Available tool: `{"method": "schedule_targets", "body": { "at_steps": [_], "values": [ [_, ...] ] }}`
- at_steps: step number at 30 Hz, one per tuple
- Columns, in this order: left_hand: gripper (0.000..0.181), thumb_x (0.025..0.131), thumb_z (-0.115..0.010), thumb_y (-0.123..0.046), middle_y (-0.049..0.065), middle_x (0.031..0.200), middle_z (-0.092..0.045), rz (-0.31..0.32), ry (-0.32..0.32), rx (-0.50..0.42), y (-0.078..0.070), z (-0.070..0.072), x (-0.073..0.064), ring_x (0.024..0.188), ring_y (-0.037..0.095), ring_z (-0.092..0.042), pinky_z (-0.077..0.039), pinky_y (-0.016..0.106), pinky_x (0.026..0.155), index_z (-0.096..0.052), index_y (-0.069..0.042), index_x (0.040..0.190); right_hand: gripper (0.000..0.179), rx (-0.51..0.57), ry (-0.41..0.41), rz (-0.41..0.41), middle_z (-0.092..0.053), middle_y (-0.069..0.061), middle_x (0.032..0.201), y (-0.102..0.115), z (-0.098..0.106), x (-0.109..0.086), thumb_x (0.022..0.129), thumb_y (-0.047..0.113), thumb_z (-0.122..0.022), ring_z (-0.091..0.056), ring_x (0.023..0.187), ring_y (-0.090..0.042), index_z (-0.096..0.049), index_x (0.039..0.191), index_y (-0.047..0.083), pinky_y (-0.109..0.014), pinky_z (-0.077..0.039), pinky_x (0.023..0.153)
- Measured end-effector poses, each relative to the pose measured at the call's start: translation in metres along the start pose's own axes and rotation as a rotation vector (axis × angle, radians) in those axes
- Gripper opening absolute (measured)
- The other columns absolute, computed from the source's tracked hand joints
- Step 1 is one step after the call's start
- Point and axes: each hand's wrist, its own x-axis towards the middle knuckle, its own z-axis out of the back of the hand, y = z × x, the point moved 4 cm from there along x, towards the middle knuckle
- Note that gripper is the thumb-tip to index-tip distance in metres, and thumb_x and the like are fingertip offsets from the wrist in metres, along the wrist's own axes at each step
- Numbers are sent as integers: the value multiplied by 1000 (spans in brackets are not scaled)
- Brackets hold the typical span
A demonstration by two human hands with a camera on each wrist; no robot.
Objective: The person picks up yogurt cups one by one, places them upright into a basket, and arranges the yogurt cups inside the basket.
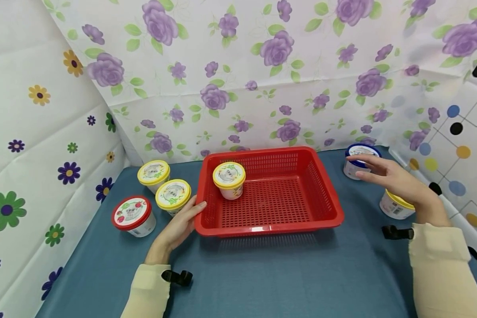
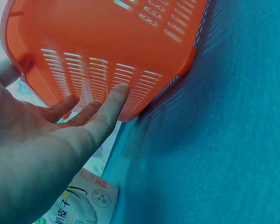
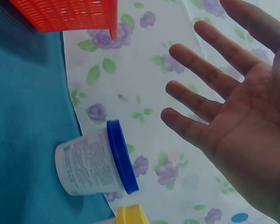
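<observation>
My left hand [image 1: 181,223] holds the left side of a red plastic basket [image 1: 268,229], thumb at the rim and fingers against the slotted outer wall [image 2: 98,77]. Inside the basket, toward its left end, stands a yellow-lidded tub [image 1: 229,180]. My right hand [image 1: 393,174] hovers with fingers spread near a blue-lidded tub [image 1: 351,170] at the back right. In the right wrist view, space shows between those fingers [image 3: 196,70] and the blue lid [image 3: 122,156]. Below my right wrist sits another yellow-lidded tub [image 1: 395,208], partly covered by the arm.
Left of the basket stand two yellow-lidded tubs, one at the back [image 1: 153,174] and one beside my left hand [image 1: 173,194], plus a red-lidded tub [image 1: 134,215]. A blue cloth [image 1: 286,278] covers the table. Flowered sheets [image 1: 246,79] hang behind and at the sides.
</observation>
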Motion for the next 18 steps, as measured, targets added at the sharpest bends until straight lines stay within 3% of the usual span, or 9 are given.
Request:
{"method": "schedule_targets", "body": {
  "at_steps": [13,18],
  "values": [
    [67,110,-48,-34,19,162,-33,-12,8,-12,1,0,1,144,37,-38,-42,47,115,-18,-14,166,52,-8,-36,73,-41,1,159,-14,17,-22,107,8,-54,-40,134,-2,-45,158,15,-8,-43,92],
    [66,110,-48,-34,19,161,-34,-15,11,-16,2,0,2,143,37,-39,-42,47,115,-18,-13,165,54,-53,-59,-2,-35,-1,162,-26,22,-25,108,15,-57,-37,131,1,-43,159,20,-5,-38,87]
  ]
}}
